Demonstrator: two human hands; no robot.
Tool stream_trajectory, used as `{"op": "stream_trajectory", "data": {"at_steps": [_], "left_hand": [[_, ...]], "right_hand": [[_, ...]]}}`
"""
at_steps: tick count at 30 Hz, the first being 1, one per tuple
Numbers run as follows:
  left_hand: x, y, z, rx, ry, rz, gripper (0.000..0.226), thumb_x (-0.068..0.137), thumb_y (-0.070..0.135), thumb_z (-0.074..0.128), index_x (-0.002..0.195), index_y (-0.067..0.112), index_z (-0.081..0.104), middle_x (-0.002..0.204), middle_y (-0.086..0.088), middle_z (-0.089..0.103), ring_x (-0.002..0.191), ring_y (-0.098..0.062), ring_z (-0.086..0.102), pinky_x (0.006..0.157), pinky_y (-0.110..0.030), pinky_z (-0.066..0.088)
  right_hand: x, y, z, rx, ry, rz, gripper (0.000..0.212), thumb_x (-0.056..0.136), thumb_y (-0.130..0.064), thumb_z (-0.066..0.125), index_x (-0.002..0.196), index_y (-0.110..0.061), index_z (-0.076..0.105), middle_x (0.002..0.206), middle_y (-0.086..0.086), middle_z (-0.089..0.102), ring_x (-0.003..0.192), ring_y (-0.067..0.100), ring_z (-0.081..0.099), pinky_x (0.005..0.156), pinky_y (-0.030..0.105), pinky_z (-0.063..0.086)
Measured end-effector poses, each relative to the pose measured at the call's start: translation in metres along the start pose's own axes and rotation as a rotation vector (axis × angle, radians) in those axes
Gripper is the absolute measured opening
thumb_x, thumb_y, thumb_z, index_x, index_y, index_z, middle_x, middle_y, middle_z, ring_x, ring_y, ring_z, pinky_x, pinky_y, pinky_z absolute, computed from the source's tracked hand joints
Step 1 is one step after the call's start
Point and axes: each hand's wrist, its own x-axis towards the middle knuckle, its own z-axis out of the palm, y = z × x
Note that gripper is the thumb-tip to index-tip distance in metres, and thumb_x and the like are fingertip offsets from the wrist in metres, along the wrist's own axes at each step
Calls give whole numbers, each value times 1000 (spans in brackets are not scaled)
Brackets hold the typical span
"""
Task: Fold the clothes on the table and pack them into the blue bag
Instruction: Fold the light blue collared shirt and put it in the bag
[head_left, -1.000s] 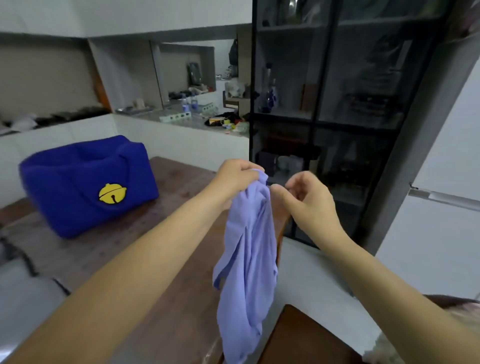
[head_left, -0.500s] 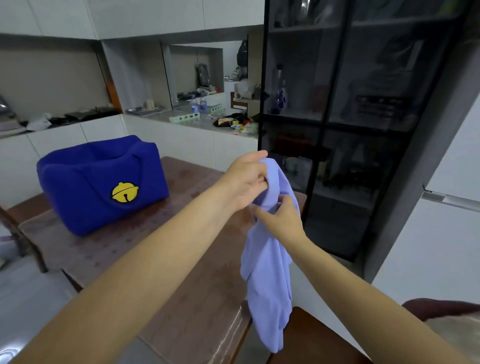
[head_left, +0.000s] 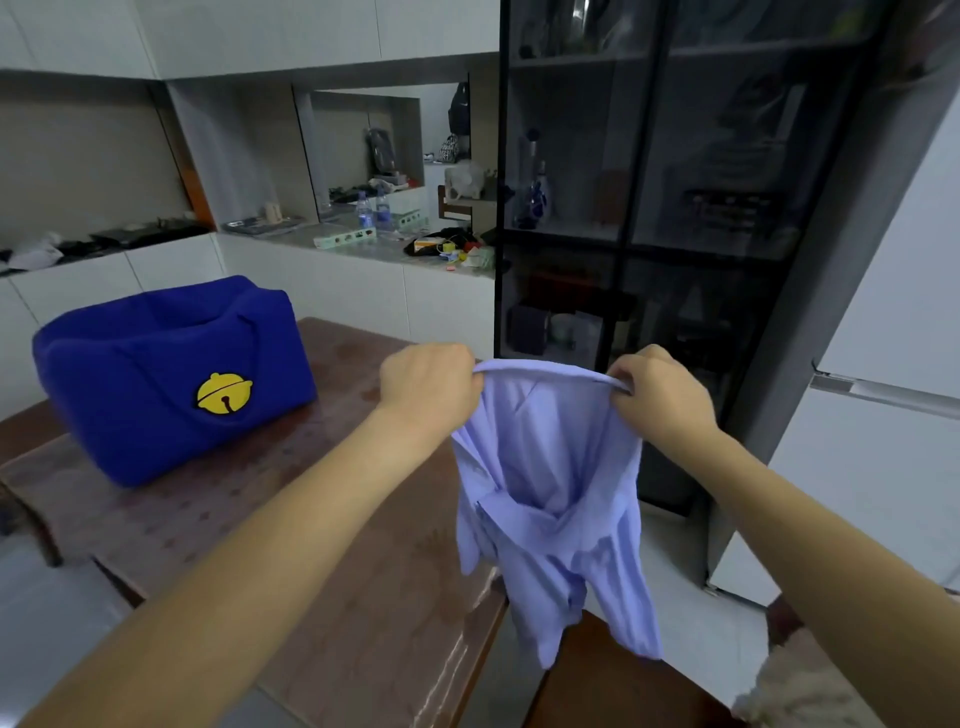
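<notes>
Left hand and right hand grip lilac shirt, hanging beside table; blue bag on table.

No legible text; bell emblem on blue bag

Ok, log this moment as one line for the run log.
left hand: grips lilac shirt top edge | right hand: grips same edge | shirt: hanging, unfolded | blue bag: on table

The left forearm, from seven o'clock, and right forearm, from five, are bare; left hand and right hand likewise.
</notes>
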Motion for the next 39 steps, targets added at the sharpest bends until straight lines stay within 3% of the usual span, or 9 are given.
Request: {"op": "stream_trajectory", "data": {"at_steps": [5,9,14,18,21,27,32,36,39], "left_hand": [[7,-7,-4,110,-57,-68,20,92,19,48,73,16,51,79,-3,58,68,-26,48,53,-24,28],[15,-9,-14,38,-43,-63,20,93,23,48,76,13,53,94,-11,59,88,-32,58,63,-31,38],[28,-10,-27,-159,40,-53,29,90,24,50,69,6,52,85,-12,53,83,-34,55,57,-31,32],[37,-6,-35,-399,-147,-47,12,78,13,55,89,16,50,84,-7,58,72,-26,59,57,-31,41],[30,7,-31,-391,-259,-4,10,76,14,54,67,14,50,56,-4,59,53,-25,59,49,-23,36],[20,20,-8,-283,-269,-53,26,77,11,53,57,10,37,68,-19,54,73,-38,59,44,-26,23],[23,11,-11,-669,-404,-284,16,86,4,35,93,5,50,62,-10,65,47,-23,63,39,-20,38],[22,20,-22,-1037,-423,-467,18,92,5,30,89,4,48,49,-6,61,38,-13,60,35,-11,27],[22,17,-37,-1236,-392,-398,6,90,4,51,89,9,55,71,-4,70,64,-9,67,43,-17,40]], "right_hand": [[5,8,-19,-125,70,-4,20,86,-21,52,103,-15,60,93,10,62,74,31,56,55,28,36],[16,6,-34,-239,33,84,23,88,-19,44,108,-14,55,77,8,59,62,30,54,53,28,40],[31,-5,-59,312,-57,225,29,90,-12,28,99,-14,55,64,12,66,45,22,65,53,33,55],[39,-16,-75,552,15,202,34,86,-4,31,97,-9,62,67,16,67,47,20,64,44,25,47],[32,-30,-86,654,32,70,39,79,7,34,89,-12,68,65,13,64,38,10,54,40,20,44],[22,-27,-96,328,94,-113,27,77,-1,49,85,-17,68,64,1,65,52,13,62,52,25,53],[16,13,-82,-116,-28,16,32,82,-13,48,113,-15,59,87,11,68,74,31,64,67,40,57],[14,15,-75,396,-230,251,30,89,-6,31,101,-5,58,64,18,67,55,28,69,53,34,59],[16,20,-93,844,-308,197,20,90,-5,55,106,6,62,83,18,71,75,20,72,68,28,59]]}}
